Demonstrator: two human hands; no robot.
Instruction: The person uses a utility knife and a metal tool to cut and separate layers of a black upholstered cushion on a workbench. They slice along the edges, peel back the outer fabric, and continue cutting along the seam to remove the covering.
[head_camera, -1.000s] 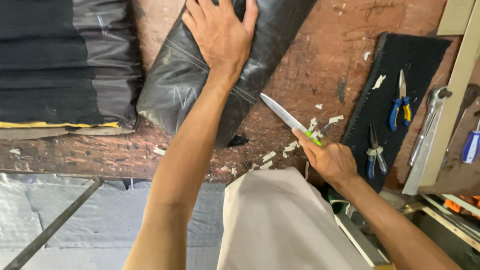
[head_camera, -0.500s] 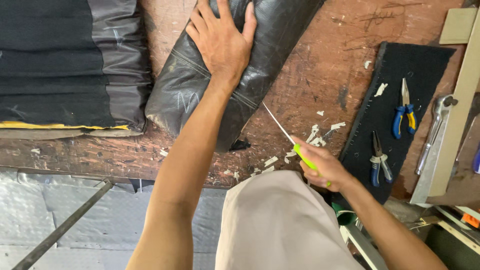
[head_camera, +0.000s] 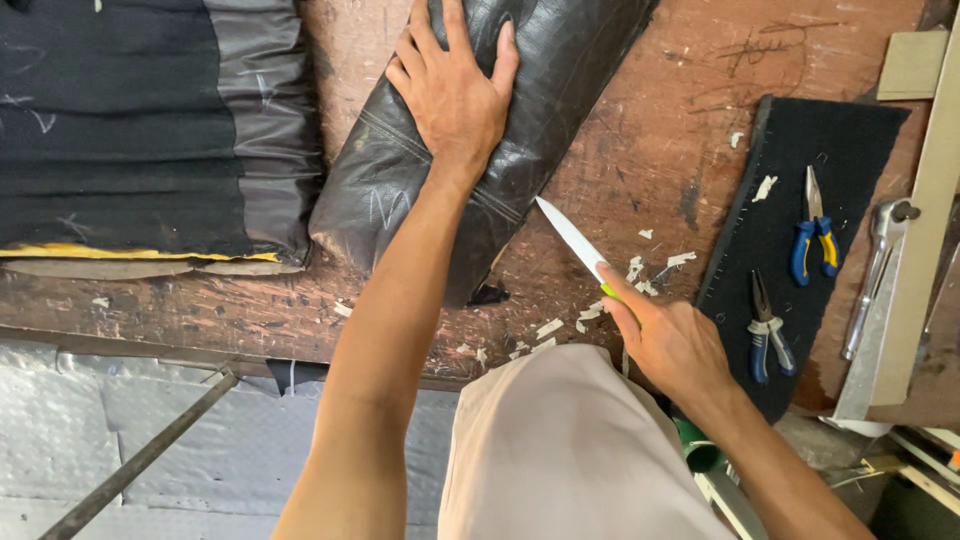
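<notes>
Overhead, one knife (head_camera: 572, 240) in right hand (head_camera: 672, 345), two pliers (head_camera: 815, 235), one black cushion (head_camera: 500, 130)

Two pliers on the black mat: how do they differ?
Handles: the upper pliers have blue grips with yellow, the lower pliers blue grips with grey-white. Place: the upper pliers lie farther from the right hand, the lower pliers close beside it. Size: the upper pliers look slightly longer than the lower pliers. Shared: both lie flat and untouched on the black mat, noses pointing away from the person.
</notes>
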